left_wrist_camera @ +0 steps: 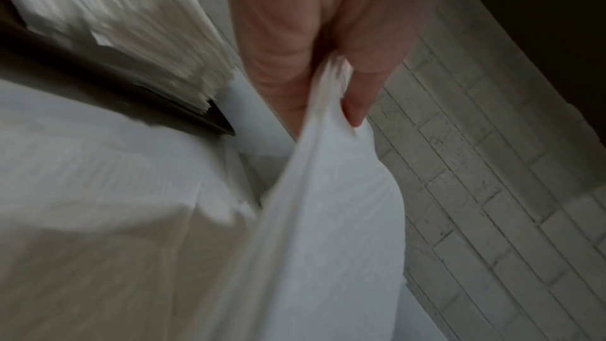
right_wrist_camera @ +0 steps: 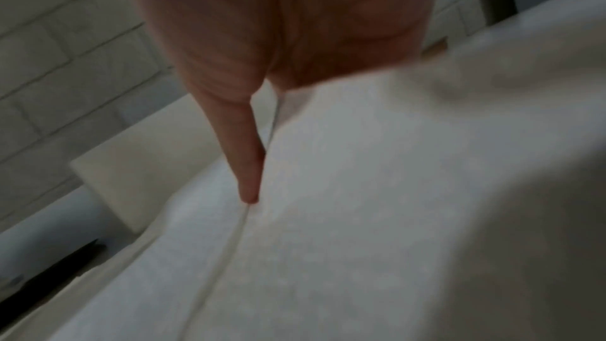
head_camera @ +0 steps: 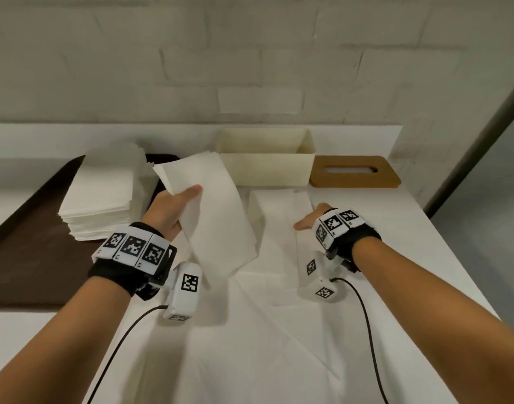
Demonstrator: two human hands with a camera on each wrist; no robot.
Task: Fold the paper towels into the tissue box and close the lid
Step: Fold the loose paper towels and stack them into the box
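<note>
My left hand [head_camera: 174, 211] pinches a white paper towel [head_camera: 217, 223] by its upper edge and holds it tilted above the table; thumb and fingers [left_wrist_camera: 357, 103] clamp the towel [left_wrist_camera: 328, 217]. My right hand [head_camera: 311, 220] is on a second, folded paper towel [head_camera: 279, 217] lying flat on the table. Its thumb [right_wrist_camera: 246, 165] runs along a fold edge, and the fingers are hidden under that towel's flap [right_wrist_camera: 360, 191]. The cream tissue box [head_camera: 267, 167] stands open at the back. Its brown slotted lid [head_camera: 354, 172] lies to the box's right.
A tall stack of paper towels [head_camera: 104, 193] sits on a dark brown tray [head_camera: 31, 258] at the left. A white cloth covers the table, whose right edge [head_camera: 442, 237] runs diagonally. A brick wall stands close behind the box.
</note>
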